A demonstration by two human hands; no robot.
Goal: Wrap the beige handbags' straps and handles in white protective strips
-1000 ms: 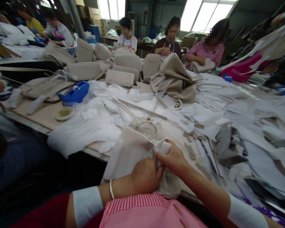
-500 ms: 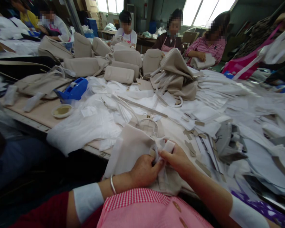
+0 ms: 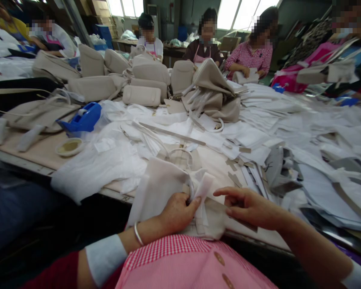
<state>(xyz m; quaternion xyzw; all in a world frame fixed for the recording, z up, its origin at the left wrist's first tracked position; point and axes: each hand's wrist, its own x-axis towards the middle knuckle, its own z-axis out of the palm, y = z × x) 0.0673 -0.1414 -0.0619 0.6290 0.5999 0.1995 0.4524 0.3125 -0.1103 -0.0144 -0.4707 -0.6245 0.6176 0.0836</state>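
A beige handbag, partly covered in white wrapping, lies at the table's front edge against my apron. My left hand is closed at its handle, with the thumb pressing a white wrapping strip that sticks up from the grip. Part of the handle is hidden behind the fingers. To the right of the bag, my right hand is apart from the strip, index finger stretched out and thumb separated from it. Nothing shows between those fingers. A bag handle loop rises behind the bag.
A blue tape dispenser and a round dish stand at left. Several finished-looking beige bags are heaped at the back. A grey tape dispenser and white sheets lie at right. Co-workers sit across the table.
My right hand has let go of the white strip and moved right, its fingers parting. My left hand has kept its hold on the strip, which now stands up longer. The view has shifted slightly.
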